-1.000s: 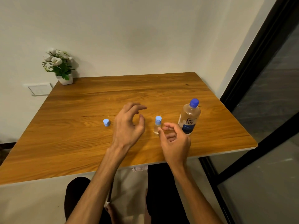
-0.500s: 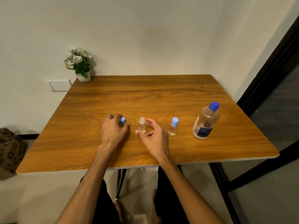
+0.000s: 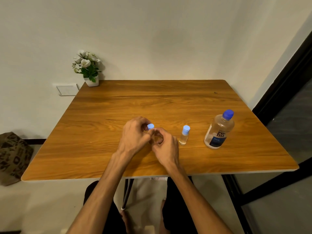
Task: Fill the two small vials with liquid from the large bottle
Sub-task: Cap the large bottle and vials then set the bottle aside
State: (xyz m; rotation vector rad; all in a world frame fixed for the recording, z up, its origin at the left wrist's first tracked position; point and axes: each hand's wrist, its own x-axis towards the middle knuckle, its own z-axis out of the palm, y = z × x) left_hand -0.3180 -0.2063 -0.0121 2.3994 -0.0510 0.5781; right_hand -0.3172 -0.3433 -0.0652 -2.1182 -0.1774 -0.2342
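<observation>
Wood-grain brown tabletop (image 3: 168, 102) fills the head view, with its far edge against a pale wall. Near the middle of it, toward the near edge, the left hand (image 3: 135, 135) pinches a small light-blue round cap (image 3: 150, 126) between thumb and fingertips, the fingers closed on it. The right hand (image 3: 166, 146) sits just beside, touching the left at the fingertips; its fingers curl together around a small clear vial (image 3: 156, 138), of which only a sliver of glass shows between them. The cap is held just above that vial; whether it is seated on the neck cannot be told.

Right of the hands, close by but apart from them, a second small clear vial with a light-blue cap (image 3: 184, 135) stands upright, holding pale yellowish liquid. Farther toward the right edge stands the large clear plastic bottle with a dark-blue cap and blue-and-white label (image 3: 219, 130), upright, capped, and also holding pale liquid.

At the far left corner of the tabletop sits a small white pot of white flowers with green leaves (image 3: 87, 68). A white wall plate (image 3: 66, 89) is mounted on the wall left of that corner. On the floor off the left edge lies a brown patterned bag (image 3: 13, 156).
</observation>
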